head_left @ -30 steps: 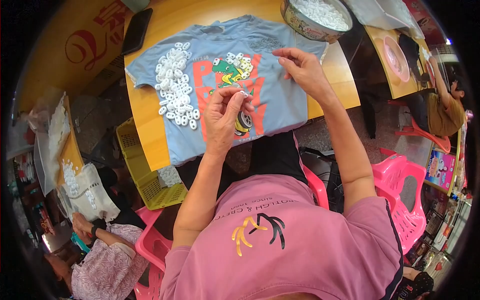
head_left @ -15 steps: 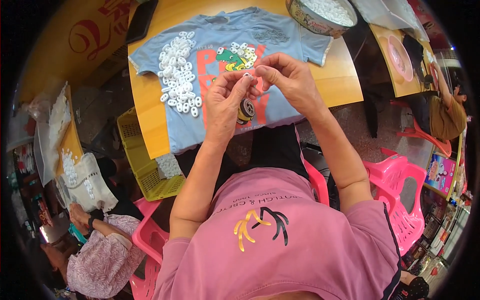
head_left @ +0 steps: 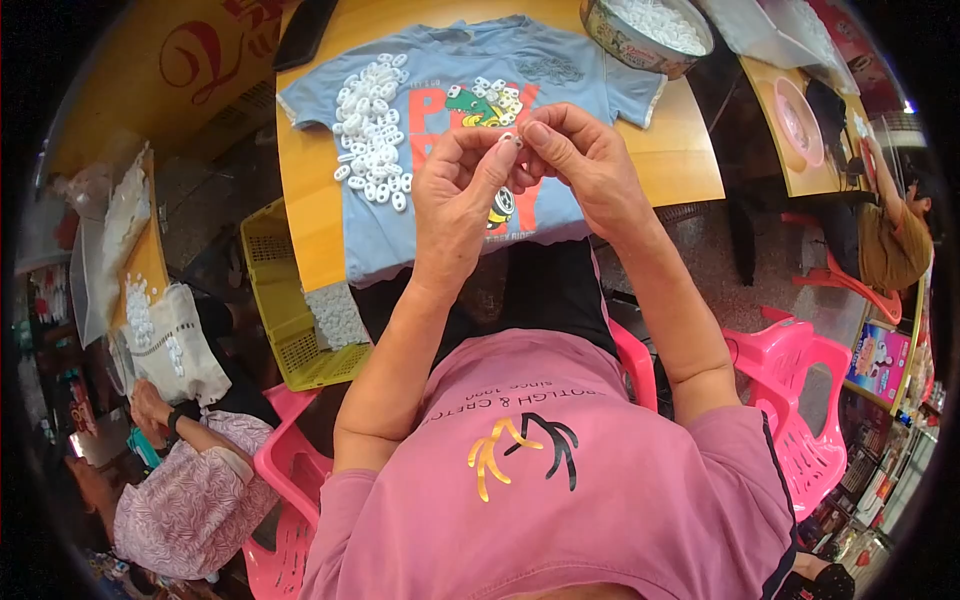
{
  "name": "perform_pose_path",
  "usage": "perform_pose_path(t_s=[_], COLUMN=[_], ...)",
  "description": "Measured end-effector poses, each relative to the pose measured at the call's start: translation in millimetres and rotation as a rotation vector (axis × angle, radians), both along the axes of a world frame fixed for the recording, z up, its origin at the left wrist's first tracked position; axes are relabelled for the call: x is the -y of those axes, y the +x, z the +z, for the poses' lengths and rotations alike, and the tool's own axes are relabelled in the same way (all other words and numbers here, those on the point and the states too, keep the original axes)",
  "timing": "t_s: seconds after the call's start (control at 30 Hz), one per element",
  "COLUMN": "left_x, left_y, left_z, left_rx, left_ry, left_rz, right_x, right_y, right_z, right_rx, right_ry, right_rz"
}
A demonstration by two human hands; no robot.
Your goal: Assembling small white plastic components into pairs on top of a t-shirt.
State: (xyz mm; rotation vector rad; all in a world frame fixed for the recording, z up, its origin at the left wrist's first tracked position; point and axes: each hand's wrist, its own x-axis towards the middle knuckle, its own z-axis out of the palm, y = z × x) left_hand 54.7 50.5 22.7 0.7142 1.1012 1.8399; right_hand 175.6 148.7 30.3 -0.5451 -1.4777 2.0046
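Between the two hands is a small white piece [head_left: 515, 139], held up over a blue shirt [head_left: 375, 235]. The left hand [head_left: 455, 195] pinches it with thumb and finger, so that hand is nearer. The right hand [head_left: 590, 160] has its thumb and finger close together, just right of the piece; whether they grip something tiny, you cannot tell. Its long side is too small to see. Left of both hands lies a big white heap [head_left: 370, 135]. Past them is a little heap [head_left: 512, 104]. Under the shirt is the yellow tabletop [head_left: 680, 155], with a round tin [head_left: 630, 50] at the far right.
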Motion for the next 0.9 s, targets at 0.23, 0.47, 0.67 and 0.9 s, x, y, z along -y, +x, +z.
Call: perform_pose_path(t_s=[0.23,0.47,0.67,0.9], left_x=[9.5,16.9,19.4,20.4], left_y=[3.0,3.5,5.5,6.2], left_z=[7.7,8.2,13.6,13.1], left_rx=[-0.089,-0.134,-0.143,-0.144], left_ry=[-0.008,-0.015,-0.013,-0.009], left_rz=[0.026,0.056,0.056,0.047], right_x=[9.4,18.5,16.8,20.0], right_y=[-1.2,-1.4,2.9,2.5], right_z=[4.1,4.1,3.9,7.1], right_rx=[0.023,0.08,0.001,0.028], right_ry=[0.105,0.285,-0.024,0.07], right_rz=[-0.021,-0.076,-0.024,-0.036])
